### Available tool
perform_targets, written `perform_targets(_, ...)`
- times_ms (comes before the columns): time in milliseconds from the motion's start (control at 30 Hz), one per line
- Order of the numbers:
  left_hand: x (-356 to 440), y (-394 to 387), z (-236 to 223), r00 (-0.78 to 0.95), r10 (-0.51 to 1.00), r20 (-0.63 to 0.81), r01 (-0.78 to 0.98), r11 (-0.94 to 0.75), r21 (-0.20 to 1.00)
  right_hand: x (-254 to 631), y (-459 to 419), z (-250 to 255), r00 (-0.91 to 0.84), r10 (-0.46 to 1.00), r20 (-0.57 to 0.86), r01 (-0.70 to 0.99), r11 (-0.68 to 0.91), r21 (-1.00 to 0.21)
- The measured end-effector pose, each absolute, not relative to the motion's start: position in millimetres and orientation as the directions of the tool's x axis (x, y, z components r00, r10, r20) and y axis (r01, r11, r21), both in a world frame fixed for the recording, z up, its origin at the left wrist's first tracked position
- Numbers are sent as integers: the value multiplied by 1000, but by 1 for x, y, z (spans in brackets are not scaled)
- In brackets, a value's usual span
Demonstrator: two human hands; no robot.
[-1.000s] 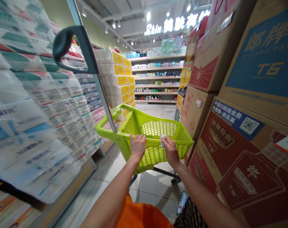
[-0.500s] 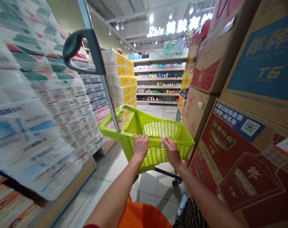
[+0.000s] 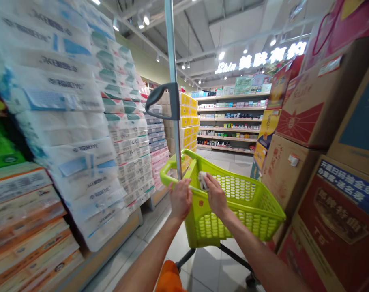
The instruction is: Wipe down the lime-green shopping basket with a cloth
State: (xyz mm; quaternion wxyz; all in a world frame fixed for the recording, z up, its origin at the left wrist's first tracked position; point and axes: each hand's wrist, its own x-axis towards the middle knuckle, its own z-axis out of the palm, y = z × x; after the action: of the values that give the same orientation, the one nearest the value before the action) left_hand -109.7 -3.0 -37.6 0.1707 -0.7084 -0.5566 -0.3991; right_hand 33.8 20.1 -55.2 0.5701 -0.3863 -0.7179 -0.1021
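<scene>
A lime-green shopping cart (image 3: 195,227) with pierced basket walls stands in front of me, side-on. My left hand (image 3: 181,198) is closed over its near rim, by the handle end. My right hand (image 3: 216,198) presses a crumpled whitish cloth (image 3: 202,180) at the near rim, just right of my left hand; the fingers cover part of the cloth. From the cart's handle end rises a metal pole (image 3: 171,52) bearing a dark grey loop grip (image 3: 175,101). Inside the basket I see no goods.
Wrapped tissue packs (image 3: 84,158) are stacked high on the left, with yellow-and-white packs (image 3: 189,117) behind the cart. Cardboard cartons (image 3: 297,105) rise close on the right. Stocked shelves (image 3: 230,109) stand at the back, beyond the tiled floor (image 3: 148,231).
My view has turned left and up, so the cart sits farther right in it. Along the near rim, my right hand has moved the cloth toward the handle end; my left hand is also nearer that end.
</scene>
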Motion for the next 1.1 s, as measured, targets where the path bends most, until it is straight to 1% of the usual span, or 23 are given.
perform_targets(33, -128, -2, -32, -41, 650, 758, 941, -230, 248, 19, 26, -20, -58, 370, 927, 645, 723, -248)
perform_targets(67, -144, 0, -26, -109, 663, 741, 950, -150, 274, 7, 32, 17, -70, 290, 954, 629, 755, -184)
perform_targets(100, -158, 2, -22, -133, 692, 709, 958, -94, 272, -4, 38, 53, -88, 212, 973, 618, 778, -114)
perform_targets(167, -176, 7, -17, -97, 770, 630, 976, -52, 213, -21, 50, 111, -146, 98, 984, 617, 787, 13)
perform_targets(233, -182, 10, -15, -45, 817, 574, 986, -55, 156, -33, 58, 135, -237, 36, 971, 617, 778, 121)
perform_targets(300, -182, 10, -15, -28, 831, 556, 989, -56, 134, -37, 61, 120, -348, 17, 937, 604, 769, 210)
perform_targets(400, -181, 8, -17, -13, 829, 559, 989, -70, 127, -30, 53, 51, -531, 39, 847, 554, 772, 312)
perform_targets(467, -181, 7, -17, -21, 828, 561, 988, -68, 138, -21, 47, 15, -645, 49, 763, 483, 799, 357)
perform_targets(500, -181, 7, -18, -28, 830, 557, 987, -64, 145, -19, 45, 8, -676, 48, 735, 451, 816, 362)
perform_targets(567, -182, 8, -19, -32, 834, 551, 986, -62, 152, -18, 45, 22, -651, 60, 756, 448, 835, 320)
perform_targets(600, -182, 8, -20, -28, 835, 550, 986, -66, 150, -20, 48, 37, -595, 77, 800, 478, 834, 276)
perform_targets(667, -183, 8, -22, -9, 834, 552, 987, -80, 138, -26, 55, 69, -423, 112, 899, 557, 815, 161)
perform_targets(733, -183, 8, -25, 11, 832, 555, 989, -93, 119, -31, 58, 79, -382, 114, 917, 563, 816, 134)
perform_targets(767, -184, 8, -26, 19, 830, 557, 989, -97, 110, -31, 56, 69, -400, 116, 909, 555, 820, 140)
perform_targets(833, -184, 7, -28, 27, 829, 559, 990, -98, 97, -29, 44, 23, -474, 140, 869, 538, 828, 160)
perform_targets(900, -185, 7, -29, 32, 829, 559, 991, -99, 89, -24, 25, -47, -508, 210, 835, 554, 822, 130)
perform_targets(1000, -184, 6, -28, 33, 833, 553, 992, -94, 83, -18, -4, -147, -489, 348, 800, 629, 776, 47)
perform_targets(1067, -183, 6, -27, 31, 835, 550, 993, -88, 77, -15, -19, -183, -501, 368, 783, 623, 781, 32)
perform_targets(1100, -183, 6, -27, 36, 835, 549, 994, -88, 70, -15, -24, -188, -500, 372, 783, 617, 787, 21)
